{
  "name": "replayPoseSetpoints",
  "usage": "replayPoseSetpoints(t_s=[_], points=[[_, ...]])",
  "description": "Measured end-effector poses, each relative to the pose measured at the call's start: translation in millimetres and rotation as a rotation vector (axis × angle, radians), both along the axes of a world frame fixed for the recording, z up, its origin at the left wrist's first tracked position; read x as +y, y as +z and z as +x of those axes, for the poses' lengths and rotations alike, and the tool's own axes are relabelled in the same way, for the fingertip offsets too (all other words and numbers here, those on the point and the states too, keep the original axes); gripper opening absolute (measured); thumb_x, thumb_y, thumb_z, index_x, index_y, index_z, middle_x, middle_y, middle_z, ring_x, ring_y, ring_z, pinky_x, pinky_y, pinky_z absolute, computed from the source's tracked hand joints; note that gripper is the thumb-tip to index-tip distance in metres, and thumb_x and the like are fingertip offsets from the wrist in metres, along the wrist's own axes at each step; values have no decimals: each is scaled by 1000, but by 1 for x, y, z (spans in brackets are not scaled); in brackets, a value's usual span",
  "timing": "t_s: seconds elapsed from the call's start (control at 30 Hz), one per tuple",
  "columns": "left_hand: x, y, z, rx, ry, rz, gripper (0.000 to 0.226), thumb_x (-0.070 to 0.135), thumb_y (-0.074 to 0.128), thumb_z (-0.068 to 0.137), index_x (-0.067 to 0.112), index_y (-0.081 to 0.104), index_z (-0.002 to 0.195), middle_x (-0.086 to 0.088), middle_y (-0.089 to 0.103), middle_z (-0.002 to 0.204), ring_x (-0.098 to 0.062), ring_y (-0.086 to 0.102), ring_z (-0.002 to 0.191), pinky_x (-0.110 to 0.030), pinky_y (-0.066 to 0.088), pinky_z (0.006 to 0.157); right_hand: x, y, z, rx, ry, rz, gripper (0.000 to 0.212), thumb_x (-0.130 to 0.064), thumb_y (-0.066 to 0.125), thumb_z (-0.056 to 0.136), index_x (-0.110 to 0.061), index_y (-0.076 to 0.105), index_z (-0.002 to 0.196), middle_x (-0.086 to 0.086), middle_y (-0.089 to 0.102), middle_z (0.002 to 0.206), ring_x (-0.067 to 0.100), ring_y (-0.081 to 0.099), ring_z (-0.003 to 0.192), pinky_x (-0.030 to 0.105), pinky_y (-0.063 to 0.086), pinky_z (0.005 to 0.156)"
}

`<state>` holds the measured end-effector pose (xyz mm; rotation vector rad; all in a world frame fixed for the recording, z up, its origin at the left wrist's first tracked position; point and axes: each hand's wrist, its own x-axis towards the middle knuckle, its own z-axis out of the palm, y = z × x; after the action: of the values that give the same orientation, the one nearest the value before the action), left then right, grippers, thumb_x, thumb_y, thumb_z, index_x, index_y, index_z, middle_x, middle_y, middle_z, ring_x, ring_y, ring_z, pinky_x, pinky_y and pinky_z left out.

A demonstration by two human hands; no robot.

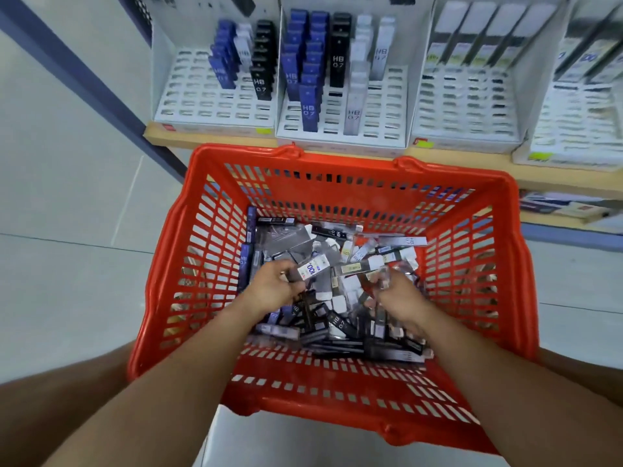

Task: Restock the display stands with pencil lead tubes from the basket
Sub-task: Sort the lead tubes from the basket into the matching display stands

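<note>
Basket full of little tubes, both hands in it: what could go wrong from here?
The pile mixes blue, black and clear tubes, so a wrong kind could land in a display stand. The left hand seems to pinch a white-labelled tube only by its end; it could slip back.

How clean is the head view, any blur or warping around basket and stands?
Head view: wide-angle bows the basket and shelf; left hand, gripping a lead pack, and right hand are motion-blurred; far-right stand is smeared; on the middle stand HB 07 labels read clearly.
</note>
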<state>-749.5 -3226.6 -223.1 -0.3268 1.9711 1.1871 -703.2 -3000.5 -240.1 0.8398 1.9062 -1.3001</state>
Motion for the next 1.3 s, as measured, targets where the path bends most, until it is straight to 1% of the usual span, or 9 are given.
replayPoseSetpoints(t_s=[0.17,0.23,0.3,0.43,0.53,0.7,0.87,1.1,1.3], points=[[11,42,0,-174,380,351,18,7,62,91,15,62,107,3,57,85,-8,48,73,-19,42,56,-25,55,-23,28,-404,-378,18,-10,55,98,-2,59,114,7,59,73,14,47,49,22,41,41],[18,55,0,-124,403,385,24,10,62,91,16,62,115,3,58,86,-8,46,71,-20,39,54,-39,77,-30,33,-286,-367,53,-52,66,89,-13,60,124,1,65,95,14,57,77,29,54,65],[26,73,1,-23,416,399,25,10,61,92,16,62,117,-5,66,94,-16,49,75,-24,39,57,-48,100,-33,115,-39,-342,92,-78,71,64,-23,54,136,-6,59,127,13,55,113,32,47,97],[35,114,-2,109,517,464,20,11,57,95,4,61,113,-24,67,107,-28,61,78,-32,48,70,-44,149,-41,303,237,-429,33,-15,75,86,-18,62,117,-10,70,81,0,64,72,10,47,64],[34,151,-1,160,562,516,18,15,54,97,1,58,108,-12,61,78,-19,59,57,-23,47,42,-32,182,-45,303,186,-529,31,0,68,88,-6,63,119,-2,66,67,9,55,55,20,49,52],[42,202,15,248,302,369,23,38,45,100,17,53,95,0,53,62,-11,47,48,-17,25,37,-31,214,-48,385,-398,-814,26,-14,73,83,-9,56,103,3,53,61,9,44,43,19,39,38],[59,241,43,297,62,373,20,40,50,97,22,59,97,2,52,61,-12,47,51,-20,23,42,-33,242,-38,599,-375,-433,34,-25,82,78,-11,66,105,-7,62,58,8,50,47,22,42,48],[48,291,37,525,134,324,23,37,57,93,17,58,82,1,54,60,-11,50,52,-18,30,44,-33,273,-25,712,-554,-819,20,-20,73,84,-8,62,96,1,58,61,9,44,48,20,38,43],[51,315,4,641,360,442,23,29,47,100,15,55,84,-2,54,64,-9,52,52,-20,35,43,-56,274,-24,667,-277,-962,74,-47,88,60,-7,56,112,3,55,76,9,37,47,19,33,39]])
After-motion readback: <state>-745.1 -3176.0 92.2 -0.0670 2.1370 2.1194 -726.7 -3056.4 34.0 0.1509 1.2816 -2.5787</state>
